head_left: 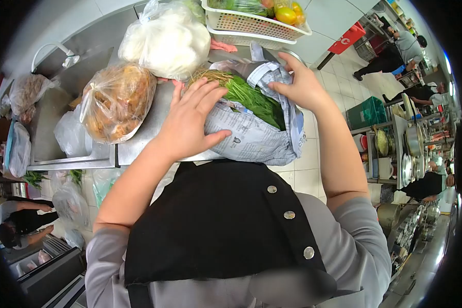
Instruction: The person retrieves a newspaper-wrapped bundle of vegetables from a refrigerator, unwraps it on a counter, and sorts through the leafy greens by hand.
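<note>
A bunch of leafy greens (251,99) with thin pale stems lies in a partly opened newspaper wrap (246,137) at the counter's edge. My left hand (192,115) rests at the stem end, its fingers stretched out over the stems and its thumb against the paper. On the other side, my right hand (305,84) is beside the folded paper flap, thumb and fingers apart. The thumb tip appears to touch the paper. The far side of the bundle is partly hidden by the flap.
Bags of brown food (118,105) and white food (164,46) sit left of the bundle, by a steel sink (46,123). A white basket of vegetables (256,23) stands behind. Other people (403,49) and racks (403,143) are at the right; another person (23,220) is at the left.
</note>
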`<state>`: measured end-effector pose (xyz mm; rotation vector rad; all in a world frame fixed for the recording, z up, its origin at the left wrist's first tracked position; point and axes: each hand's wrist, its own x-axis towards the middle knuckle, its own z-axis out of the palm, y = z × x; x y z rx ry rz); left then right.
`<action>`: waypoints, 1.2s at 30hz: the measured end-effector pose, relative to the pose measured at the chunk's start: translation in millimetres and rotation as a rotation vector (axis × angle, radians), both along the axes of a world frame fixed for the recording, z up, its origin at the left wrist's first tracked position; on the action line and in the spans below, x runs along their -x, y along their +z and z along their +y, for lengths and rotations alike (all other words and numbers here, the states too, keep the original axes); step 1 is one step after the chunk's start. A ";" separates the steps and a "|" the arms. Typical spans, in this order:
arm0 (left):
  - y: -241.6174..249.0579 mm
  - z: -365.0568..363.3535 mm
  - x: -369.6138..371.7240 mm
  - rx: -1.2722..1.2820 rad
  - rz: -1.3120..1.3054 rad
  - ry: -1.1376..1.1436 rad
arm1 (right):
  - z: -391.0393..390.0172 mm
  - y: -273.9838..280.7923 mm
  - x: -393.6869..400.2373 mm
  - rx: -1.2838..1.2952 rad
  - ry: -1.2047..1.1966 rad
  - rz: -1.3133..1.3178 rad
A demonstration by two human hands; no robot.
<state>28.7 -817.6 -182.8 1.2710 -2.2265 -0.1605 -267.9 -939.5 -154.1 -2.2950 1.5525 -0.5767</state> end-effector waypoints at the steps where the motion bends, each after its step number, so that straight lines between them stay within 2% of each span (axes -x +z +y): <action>1: 1.4 -2.1 0.8 -0.032 -0.013 -0.003 | 7.4 1.1 2.4 0.034 0.011 0.000; 4: 6.1 -1.1 -0.4 -0.043 -0.070 -0.055 | 24.2 7.4 4.6 0.268 0.008 -0.013; 7: 7.1 3.7 -6.3 -0.035 -0.017 -0.113 | 56.7 26.7 -7.9 0.180 0.028 -0.220; 13: -5.2 18.1 -10.0 0.103 0.100 -0.080 | 100.7 19.8 -14.5 -0.005 0.208 -0.122; 20: -0.3 19.4 -10.9 0.205 0.149 -0.119 | 119.2 8.2 -19.8 0.090 0.417 -0.053; 24: 18.4 27.8 -5.0 0.095 0.132 -0.076 | 124.4 10.6 -22.2 0.136 0.559 -0.085; 27: 18.1 26.2 -6.3 0.017 0.043 -0.045 | 129.5 14.3 -32.5 0.149 0.563 -0.183; 29: 16.0 24.1 -10.8 -0.085 0.018 -0.061 | 127.7 12.6 -37.6 0.214 0.383 -0.191; 31: 14.8 20.8 -12.1 -0.064 0.014 -0.082 | 122.8 9.7 -33.9 0.186 0.329 -0.139; 33: 15.9 20.1 -13.2 -0.063 0.013 -0.105 | 115.2 5.4 -17.7 0.068 0.402 -0.030; 36: 22.1 22.1 -15.4 -0.088 0.044 -0.150 | 116.2 13.9 -14.6 0.028 0.460 -0.048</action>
